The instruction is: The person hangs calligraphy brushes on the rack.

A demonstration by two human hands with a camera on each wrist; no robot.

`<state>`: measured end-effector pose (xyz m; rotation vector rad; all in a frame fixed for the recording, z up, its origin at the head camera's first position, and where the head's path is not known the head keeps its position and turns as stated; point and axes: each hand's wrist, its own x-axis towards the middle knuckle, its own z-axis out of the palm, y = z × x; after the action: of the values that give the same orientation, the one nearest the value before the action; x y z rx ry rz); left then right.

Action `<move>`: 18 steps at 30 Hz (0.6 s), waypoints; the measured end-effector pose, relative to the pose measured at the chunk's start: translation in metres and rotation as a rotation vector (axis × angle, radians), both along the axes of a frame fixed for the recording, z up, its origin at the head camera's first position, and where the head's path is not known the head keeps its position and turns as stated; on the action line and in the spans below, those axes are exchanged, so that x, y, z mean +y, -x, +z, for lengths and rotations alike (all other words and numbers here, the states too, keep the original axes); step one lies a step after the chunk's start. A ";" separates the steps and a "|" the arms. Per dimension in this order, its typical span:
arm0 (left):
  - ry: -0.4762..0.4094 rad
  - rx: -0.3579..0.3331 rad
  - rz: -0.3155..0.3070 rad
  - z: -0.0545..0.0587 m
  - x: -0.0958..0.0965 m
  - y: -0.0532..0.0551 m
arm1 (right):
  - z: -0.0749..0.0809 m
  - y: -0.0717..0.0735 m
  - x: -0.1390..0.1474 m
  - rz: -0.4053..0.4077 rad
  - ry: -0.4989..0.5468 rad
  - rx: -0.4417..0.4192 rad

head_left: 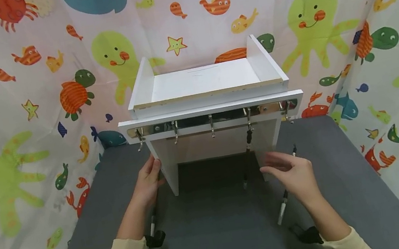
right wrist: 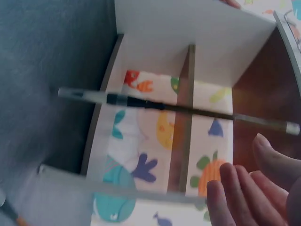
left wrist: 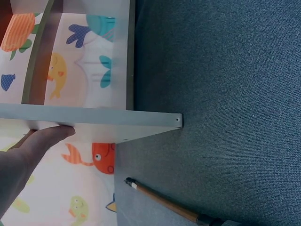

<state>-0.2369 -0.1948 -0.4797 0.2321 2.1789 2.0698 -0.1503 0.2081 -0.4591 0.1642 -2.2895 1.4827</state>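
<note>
A small white shelf unit point(head_left: 211, 110) stands on the table, with a metal hook rail point(head_left: 191, 122) across its front. An ink brush point(head_left: 249, 138) hangs from one of the right-hand hooks; it looks blurred in the right wrist view. My left hand point(head_left: 148, 181) presses against the outer face of the left side panel point(left wrist: 94, 115), fingers fairly straight. Near the right side panel hovers my right hand point(head_left: 290, 171), fingers loosely bent, apart from the hanging brush point(right wrist: 188, 109). A second brush point(head_left: 283, 209) lies to the right, partly behind that hand. Another brush point(left wrist: 162, 200) lies on the left.
The grey table point(head_left: 219, 244) runs under the unit and both arms. Behind and at both sides hangs a curtain point(head_left: 175, 27) printed with sea animals. Several metal hooks point(head_left: 212, 126) stick out along the rail. The unit's top tray point(head_left: 204, 80) has raised sides.
</note>
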 end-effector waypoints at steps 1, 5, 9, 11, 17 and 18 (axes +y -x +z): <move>-0.004 0.002 0.000 0.000 0.000 0.000 | 0.000 -0.002 0.005 -0.010 0.011 -0.006; -0.006 -0.008 0.001 0.002 0.000 0.000 | -0.003 -0.007 0.028 -0.067 0.007 -0.047; -0.004 -0.025 0.003 0.000 -0.002 0.000 | -0.008 -0.007 0.047 -0.141 -0.033 -0.099; -0.006 -0.025 0.003 -0.001 -0.003 0.001 | -0.010 -0.007 0.053 -0.171 -0.054 -0.121; -0.004 -0.012 -0.007 -0.002 -0.002 0.002 | -0.016 -0.003 0.064 -0.216 -0.094 -0.201; -0.004 -0.010 -0.009 -0.002 -0.002 0.003 | -0.016 -0.003 0.065 -0.223 -0.094 -0.219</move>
<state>-0.2396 -0.1964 -0.4815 0.2313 2.1643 2.0660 -0.1476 0.2729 -0.4756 -0.2323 -2.4564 1.3361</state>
